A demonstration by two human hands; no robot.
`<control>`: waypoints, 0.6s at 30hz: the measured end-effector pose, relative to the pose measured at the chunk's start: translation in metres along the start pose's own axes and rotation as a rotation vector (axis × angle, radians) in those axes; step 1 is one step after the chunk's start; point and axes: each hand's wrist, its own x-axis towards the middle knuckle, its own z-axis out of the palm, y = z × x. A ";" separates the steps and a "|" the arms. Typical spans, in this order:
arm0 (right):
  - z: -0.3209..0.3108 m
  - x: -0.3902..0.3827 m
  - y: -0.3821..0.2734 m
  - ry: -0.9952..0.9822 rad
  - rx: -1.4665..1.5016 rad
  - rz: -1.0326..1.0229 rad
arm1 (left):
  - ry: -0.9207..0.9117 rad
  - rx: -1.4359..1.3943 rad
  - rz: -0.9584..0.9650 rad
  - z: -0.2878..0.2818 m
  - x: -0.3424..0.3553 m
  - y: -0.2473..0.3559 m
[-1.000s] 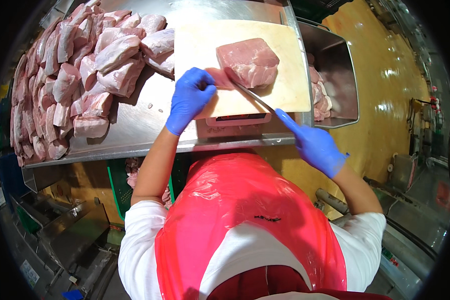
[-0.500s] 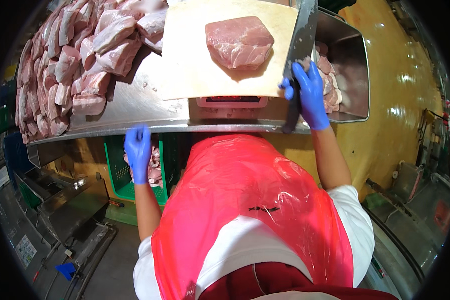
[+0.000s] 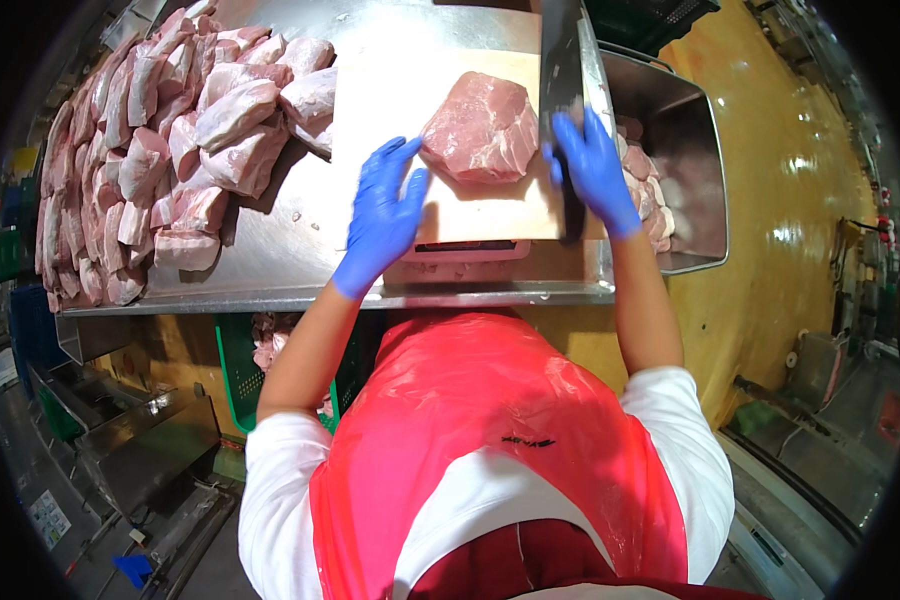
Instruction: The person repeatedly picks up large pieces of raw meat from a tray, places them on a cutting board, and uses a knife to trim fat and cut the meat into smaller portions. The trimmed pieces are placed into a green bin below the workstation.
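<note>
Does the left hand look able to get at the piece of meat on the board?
Likely yes: the open left hand is right beside the meat, with nothing visible between; the knife is on the meat's other side.

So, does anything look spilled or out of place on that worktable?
Some tiny bits, too small to identify, lie on the steel table between the raw meat heap and the cutting board; they look stray, apart from the meat. Nothing else stands out: the meat block sits on the board, the right hand holds the knife.
</note>
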 end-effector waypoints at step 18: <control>-0.065 -0.151 0.010 -0.505 -0.663 0.032 | 0.308 -0.357 -0.118 0.012 -0.022 0.028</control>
